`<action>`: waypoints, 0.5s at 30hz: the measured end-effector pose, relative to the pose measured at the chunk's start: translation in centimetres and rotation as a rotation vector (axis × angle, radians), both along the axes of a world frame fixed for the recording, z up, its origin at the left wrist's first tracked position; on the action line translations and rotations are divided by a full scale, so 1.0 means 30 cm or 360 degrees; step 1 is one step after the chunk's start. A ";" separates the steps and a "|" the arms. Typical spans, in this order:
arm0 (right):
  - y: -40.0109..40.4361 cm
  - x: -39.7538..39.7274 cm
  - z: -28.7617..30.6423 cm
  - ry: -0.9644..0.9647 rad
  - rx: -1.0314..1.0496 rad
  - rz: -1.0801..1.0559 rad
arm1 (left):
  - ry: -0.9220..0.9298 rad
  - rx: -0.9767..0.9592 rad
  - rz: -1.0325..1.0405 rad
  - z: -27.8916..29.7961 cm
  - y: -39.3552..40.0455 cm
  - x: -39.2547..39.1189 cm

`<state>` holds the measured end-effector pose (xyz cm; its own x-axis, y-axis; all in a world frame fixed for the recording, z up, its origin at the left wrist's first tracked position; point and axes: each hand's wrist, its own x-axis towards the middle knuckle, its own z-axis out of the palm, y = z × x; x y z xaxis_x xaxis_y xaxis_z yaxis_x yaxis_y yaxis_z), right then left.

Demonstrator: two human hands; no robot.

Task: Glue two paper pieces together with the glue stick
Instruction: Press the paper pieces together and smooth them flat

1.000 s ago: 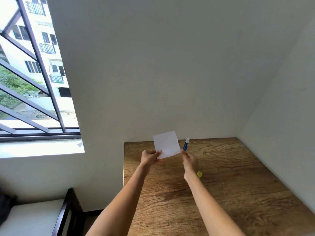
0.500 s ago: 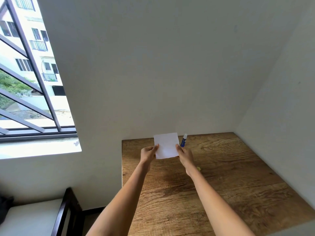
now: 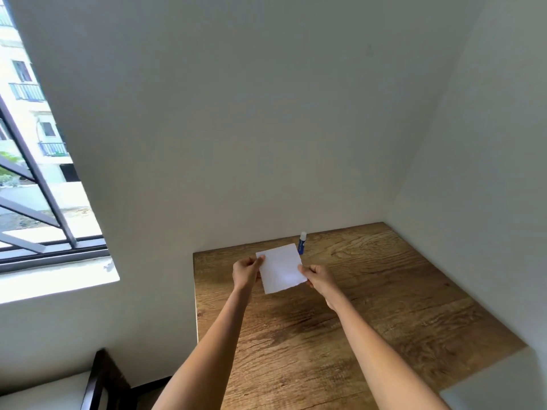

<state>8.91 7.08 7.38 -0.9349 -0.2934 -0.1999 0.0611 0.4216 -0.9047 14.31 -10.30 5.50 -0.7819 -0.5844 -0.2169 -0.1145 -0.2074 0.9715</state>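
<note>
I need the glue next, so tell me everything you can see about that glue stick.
The glue stick is a slim tube with a dark blue body and a white top. It stands upright on the wooden table near the back wall, just behind the white paper's far right corner. Neither hand touches it. Its label is too small to read.

Two bare forearms, no sleeves, left hand (image 3: 245, 272), right hand (image 3: 320, 279), no rings or watch visible
</note>
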 end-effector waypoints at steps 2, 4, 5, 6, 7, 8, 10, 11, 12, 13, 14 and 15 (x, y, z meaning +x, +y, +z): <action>0.052 -0.028 0.001 -0.0014 0.0029 -0.0072 | -0.0049 -0.0050 -0.0031 0.000 0.043 -0.034; 0.106 -0.068 0.003 -0.0058 0.0082 -0.0116 | -0.0101 -0.0103 -0.0110 0.000 0.094 -0.077; 0.136 -0.094 0.001 -0.0075 0.0096 -0.0147 | -0.0125 -0.0108 -0.0160 0.002 0.123 -0.103; 0.164 -0.123 -0.004 -0.0083 0.0102 -0.0195 | -0.0145 -0.0098 -0.0216 0.003 0.154 -0.130; 0.195 -0.151 -0.009 -0.0088 0.0100 -0.0248 | -0.0164 -0.0080 -0.0279 0.006 0.189 -0.160; 0.225 -0.178 -0.013 -0.0092 0.0085 -0.0298 | -0.0184 -0.0058 -0.0338 0.007 0.224 -0.192; 0.287 -0.230 -0.024 -0.0119 0.0052 -0.0382 | -0.0222 -0.0072 -0.0406 0.001 0.296 -0.267; 0.319 -0.261 -0.031 -0.0128 0.0038 -0.0411 | -0.0241 -0.0112 -0.0391 -0.011 0.335 -0.311; 0.351 -0.297 -0.040 -0.0128 0.0018 -0.0433 | -0.0265 -0.0167 -0.0352 -0.026 0.376 -0.357; 0.383 -0.334 -0.049 -0.0124 0.0001 -0.0460 | -0.0299 -0.0237 -0.0307 -0.041 0.417 -0.399; 0.408 -0.363 -0.059 -0.0115 -0.0007 -0.0496 | -0.0331 -0.0341 -0.0271 -0.054 0.450 -0.430; 0.434 -0.405 -0.068 -0.0101 -0.0004 -0.0531 | -0.0343 -0.0445 -0.0243 -0.067 0.485 -0.469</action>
